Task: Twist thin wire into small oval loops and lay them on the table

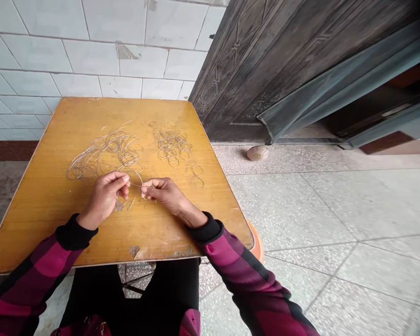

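Held piece: a thin wire loop [137,180] hangs between both hands, just above the middle of the near half of the tabletop.
Left hand: the left hand [105,196] is curled, its fingers [119,177] pinched narrow on one side of the loop.
Right hand: the right hand [166,196] faces the left hand, just apart from it, its fingers [154,184] pinched narrow on the other side of the loop.
Nearest wire: a tangled pile of wire loops [105,151] lies just beyond the left hand, touching the held loop's far edge.
Other wire: a looser cluster of small loops [171,147] lies beyond the right hand, and two linked loops [197,177] sit apart to its right.
Table: a worn yellow wooden table [203,205] carries all the wire, with its finish peeling near the front edge.
Clothing: plaid magenta-and-black sleeves [44,259] end in black cuffs; black trousers [171,284] show below the table.
Surroundings: white tiles [91,28] rise behind the table, a dark carved door [266,70] stands right, and speckled floor tiles [301,210] spread below it.
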Tool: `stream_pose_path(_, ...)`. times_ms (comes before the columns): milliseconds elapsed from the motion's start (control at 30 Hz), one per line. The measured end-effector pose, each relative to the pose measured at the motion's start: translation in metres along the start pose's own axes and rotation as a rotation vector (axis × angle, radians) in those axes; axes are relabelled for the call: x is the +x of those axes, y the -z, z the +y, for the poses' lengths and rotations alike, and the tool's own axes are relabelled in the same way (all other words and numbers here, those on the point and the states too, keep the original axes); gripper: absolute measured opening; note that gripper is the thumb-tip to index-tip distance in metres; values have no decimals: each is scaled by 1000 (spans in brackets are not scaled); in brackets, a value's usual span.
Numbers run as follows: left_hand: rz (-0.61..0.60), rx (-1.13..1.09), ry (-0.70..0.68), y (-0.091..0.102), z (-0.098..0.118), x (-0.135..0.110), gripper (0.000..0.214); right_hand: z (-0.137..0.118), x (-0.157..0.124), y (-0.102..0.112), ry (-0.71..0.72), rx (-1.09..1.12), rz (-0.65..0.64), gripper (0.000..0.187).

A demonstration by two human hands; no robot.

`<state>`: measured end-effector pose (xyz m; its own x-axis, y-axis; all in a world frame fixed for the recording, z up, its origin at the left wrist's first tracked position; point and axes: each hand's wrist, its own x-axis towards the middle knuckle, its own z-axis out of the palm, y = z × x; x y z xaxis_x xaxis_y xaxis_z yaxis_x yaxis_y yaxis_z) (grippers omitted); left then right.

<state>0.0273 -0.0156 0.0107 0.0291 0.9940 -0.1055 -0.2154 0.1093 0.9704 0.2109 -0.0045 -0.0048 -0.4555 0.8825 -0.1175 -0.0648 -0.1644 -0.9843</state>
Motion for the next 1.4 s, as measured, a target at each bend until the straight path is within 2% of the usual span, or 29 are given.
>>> stream_pose_path(100, -8, 223, -192, 5, -4, 2, 21, -1, -1, -2, -41, 56, 9, 34)
stream_pose_path(233, -88, 716, -632, 13, 0, 2, 40, 1, -2, -7, -79, 126, 30, 36)
stream_pose_path(333, -185, 998, -886, 16, 4, 3, 28, 4, -2, -10, -95, 162, 21, 37)
stream_pose_path(433, -211, 1126, -1020, 17, 4, 4, 21, 8, -2, -14, -92, 200, 22, 37)
stream_pose_path(533, -199, 1165, -1039, 16, 3, 3, 19, 12, -2, -16, -92, 222, 23, 36)
stream_pose_path(700, -157, 1169, -985, 14, 1, -1, 10, 13, -1, -20, -88, 245, 39, 35)
stream_pose_path(867, -120, 1130, -962, 13, -3, -3, 14, 14, -1, -22, -70, 243, 62, 35)
stream_pose_path(1400, -167, 1273, -1042, 15, -7, -3, 18, 16, 1, -25, -70, 237, 61, 36)
